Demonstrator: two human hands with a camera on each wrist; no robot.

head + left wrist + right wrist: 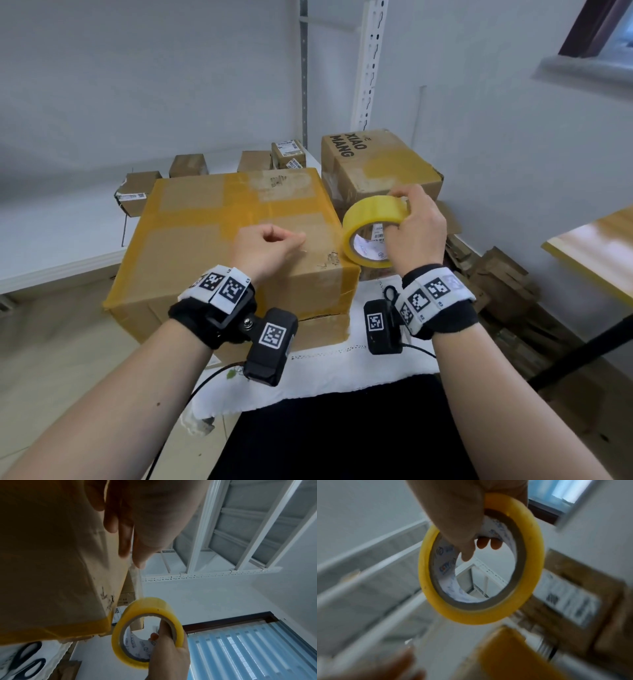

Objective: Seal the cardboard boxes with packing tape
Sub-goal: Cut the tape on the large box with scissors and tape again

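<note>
A large cardboard box (236,233), banded with yellowish packing tape along its edges and seams, is seen in the head view resting on a white cloth-covered tabletop (342,370). Behind it to the right a second cardboard box (380,164) printed "XIAO MANG" is set, and several small parcels (137,192) are lined up further back on a white shelf (51,240). Flattened cardboard (496,274) is piled to the right of the tabletop.

The yellow tape roll (373,233) is held in the air just beside the large box's near right corner. The right hand (416,233) has its grip closed on the roll: the fingers pass through the core while the thumb is laid on the outer face. The left hand (270,250) is held over the box top near that corner, with thumb and forefinger pinched on the pulled-out end of the tape.

That clear tape strip (137,582) is scarcely made out from the head; in the left wrist view it is shown stretched from the pinching fingertips (139,561) down to the roll. Only that view reveals black-handled scissors (27,660) lying on the cloth beside the box. In the blurred right wrist view the printed inner lining of the roll's core (447,563) and a white shipping label (566,599) on a box behind it are seen.
</note>
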